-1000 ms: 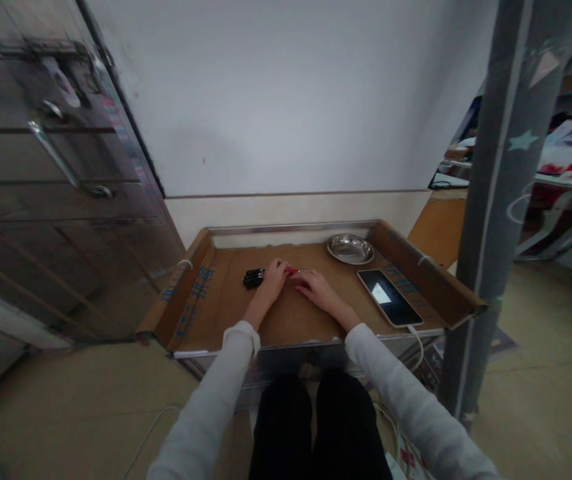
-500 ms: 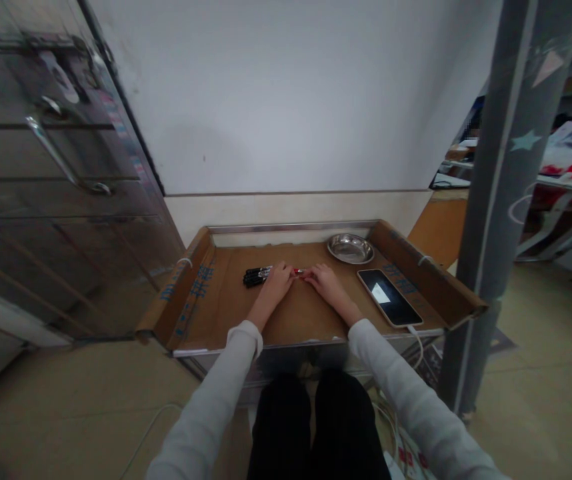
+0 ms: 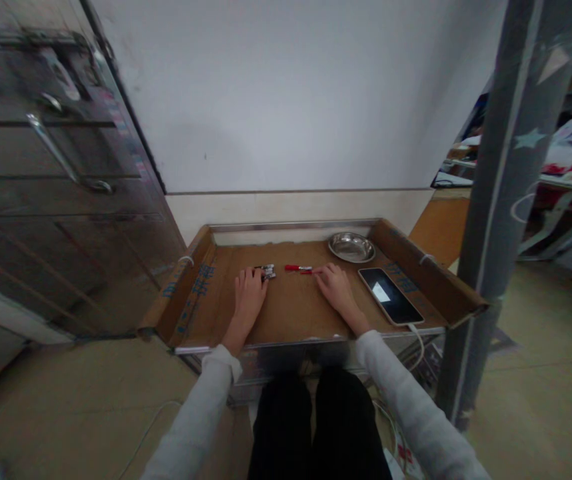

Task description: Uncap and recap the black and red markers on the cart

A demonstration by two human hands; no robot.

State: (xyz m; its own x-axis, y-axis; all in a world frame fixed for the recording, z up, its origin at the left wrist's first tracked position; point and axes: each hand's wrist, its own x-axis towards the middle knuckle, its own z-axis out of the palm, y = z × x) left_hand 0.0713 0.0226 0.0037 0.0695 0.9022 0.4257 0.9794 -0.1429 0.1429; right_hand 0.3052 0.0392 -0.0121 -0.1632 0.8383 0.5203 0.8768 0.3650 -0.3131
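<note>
My left hand [image 3: 249, 291] lies over the bunch of black marker pens [image 3: 269, 271], its fingers curled down on them. Most of the pens are hidden under it; only their silvery-white ends and some black stick out. To the right, my right hand [image 3: 335, 285] pinches the right end of a red pen [image 3: 307, 271] close to the cardboard. Another red pen [image 3: 293, 267] with a pale end lies just behind and left of it. Both red pens are small in view.
A cardboard-lined tray table [image 3: 291, 313] has raised side flaps. A round steel dish [image 3: 351, 247] stands at its back right. A phone [image 3: 391, 296] with a white cable [image 3: 420, 347] lies at the right. A grey post [image 3: 491, 200] rises beside the table; a metal door [image 3: 61, 200] is at left.
My left hand has moved left, away from the red pen, onto the black pens. My right hand has shifted slightly right, and two red pens now show between my hands.
</note>
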